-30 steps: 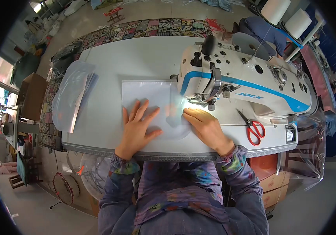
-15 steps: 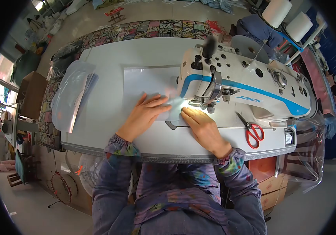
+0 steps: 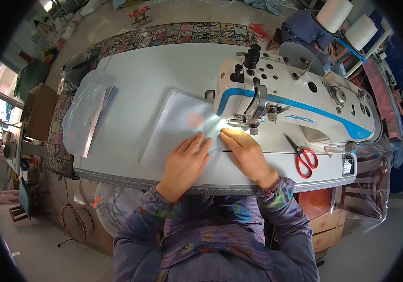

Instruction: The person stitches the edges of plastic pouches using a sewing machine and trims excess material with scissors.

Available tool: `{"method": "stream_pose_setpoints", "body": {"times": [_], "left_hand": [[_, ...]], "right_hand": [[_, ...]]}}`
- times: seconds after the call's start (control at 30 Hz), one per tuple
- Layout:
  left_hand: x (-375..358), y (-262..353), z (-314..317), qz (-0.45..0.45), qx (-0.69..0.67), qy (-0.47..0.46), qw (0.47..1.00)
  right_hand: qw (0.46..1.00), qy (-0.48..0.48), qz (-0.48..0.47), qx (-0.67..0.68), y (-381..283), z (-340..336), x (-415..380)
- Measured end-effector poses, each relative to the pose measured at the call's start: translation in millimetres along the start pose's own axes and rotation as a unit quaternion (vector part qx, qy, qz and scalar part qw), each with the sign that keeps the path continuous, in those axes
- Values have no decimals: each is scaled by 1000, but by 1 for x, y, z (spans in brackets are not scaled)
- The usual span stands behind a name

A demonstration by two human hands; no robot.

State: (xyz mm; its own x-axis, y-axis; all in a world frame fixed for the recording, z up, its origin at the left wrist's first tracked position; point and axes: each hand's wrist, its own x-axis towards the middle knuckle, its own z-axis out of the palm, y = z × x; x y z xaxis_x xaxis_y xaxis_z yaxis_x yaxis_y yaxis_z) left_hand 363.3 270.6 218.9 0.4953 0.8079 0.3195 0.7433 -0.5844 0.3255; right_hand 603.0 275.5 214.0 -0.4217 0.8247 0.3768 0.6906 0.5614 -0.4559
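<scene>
A pale, see-through sheet (image 3: 173, 124) lies slanted on the sewing table, its right part under the head of a white and blue sewing machine (image 3: 300, 110). A faint orange mark shows on it. My left hand (image 3: 186, 162) rests on the sheet's near part, fingers stretched out and pressing down. Close to the lit needle area, my right hand (image 3: 246, 155) lies with its fingers extended side by side over the sheet's edge; its thumb is mostly hidden. Red-handled scissors (image 3: 307, 162) lie to the right of my right hand.
A stack of clear sheets (image 3: 83, 115) sits on the table's left side. A ruler strip (image 3: 211, 190) runs along the front edge. Thread cones (image 3: 334, 16) stand at the back right, near another person (image 3: 300, 30) bending down. A patterned cloth (image 3: 164, 35) borders the table's far side.
The sheet has turned and its left part has swung nearer to me. My left hand has moved toward me and slightly right; my right hand has barely shifted.
</scene>
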Motion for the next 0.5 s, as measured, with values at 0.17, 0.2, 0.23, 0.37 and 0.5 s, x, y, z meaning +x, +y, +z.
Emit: {"method": "stream_pose_setpoints", "body": {"times": [0.17, 0.2, 0.23, 0.37, 0.5], "left_hand": [[1, 0, -1, 16, -5, -4, 1000], [3, -1, -1, 23, -12, -9, 1000], [4, -3, 0, 23, -12, -10, 1000], [11, -12, 7, 30, -37, 1, 999], [25, -26, 7, 38, -68, 9, 997]], "right_hand": [[1000, -1, -2, 22, 0, -3, 0], [1000, 0, -2, 22, 1, -2, 1], [1000, 2, 0, 24, 1, -2, 0], [1000, 17, -7, 18, 3, 2, 0], [1000, 11, -2, 21, 0, -1, 0]]}}
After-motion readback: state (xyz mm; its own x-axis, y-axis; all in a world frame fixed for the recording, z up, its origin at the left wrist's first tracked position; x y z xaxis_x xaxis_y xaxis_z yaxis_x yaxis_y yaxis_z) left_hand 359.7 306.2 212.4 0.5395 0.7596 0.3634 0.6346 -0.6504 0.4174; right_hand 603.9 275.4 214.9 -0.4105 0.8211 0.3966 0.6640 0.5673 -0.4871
